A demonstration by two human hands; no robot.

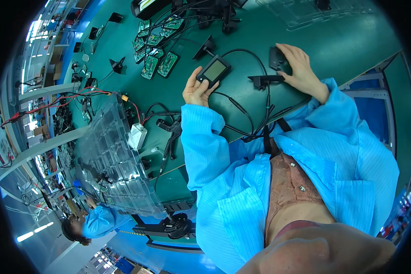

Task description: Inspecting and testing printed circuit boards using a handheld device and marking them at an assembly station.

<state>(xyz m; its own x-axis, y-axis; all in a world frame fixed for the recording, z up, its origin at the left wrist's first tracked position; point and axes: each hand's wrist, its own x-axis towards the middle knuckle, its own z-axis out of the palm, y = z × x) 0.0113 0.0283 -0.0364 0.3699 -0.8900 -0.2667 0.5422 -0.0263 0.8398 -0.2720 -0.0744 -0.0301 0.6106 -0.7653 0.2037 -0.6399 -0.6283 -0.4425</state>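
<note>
My left hand [199, 90] grips a small black display unit [215, 70] with a grey-green screen facing up, its thumb near the lower edge by the button. Fingers curled, my right hand [301, 69] holds a dark block-like plastic part [276, 59] at the table's right side. Just below that part is a black bracket [266, 80], close to my right thumb; whether they touch I cannot tell. A black cable [246, 51] arcs between the display unit and the bracket area. Another flat black mount [205, 47] stands behind the display unit.
Bare green circuit boards [156, 48] lie at the back left, with tangled black cables [214, 16] beyond. Clear plastic trays [116, 160] stand at the left by a silver box [137, 136] with red wires. Another clear tray [315, 16] lies far right. A co-worker [100, 221] sits at lower left.
</note>
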